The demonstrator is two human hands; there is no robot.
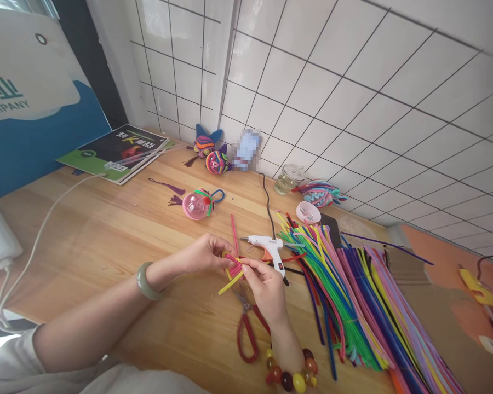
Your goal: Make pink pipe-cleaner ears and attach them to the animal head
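Between my two hands is a small piece of bent pink and yellow pipe cleaners (pixel 233 267), with one pink end sticking up and a yellow end pointing down to the left. My left hand (pixel 208 255) pinches its left side. The fingers of my right hand (pixel 267 284) are closed on its right edge. Just below lie red-handled scissors (pixel 246 334), partly hidden by my right hand and wrist. A white glue gun (pixel 269 246) rests behind my right hand, its nozzle pointing left.
Bundles of coloured pipe cleaners (pixel 337 290) cover the right side of the table. Farther back are a pink round ornament (pixel 196 205), a glass jar (pixel 288 179), a pink dish (pixel 308 212) and a striped fish figure (pixel 320 192). Magazines (pixel 119 153) lie back left, near a white cable (pixel 53 210).
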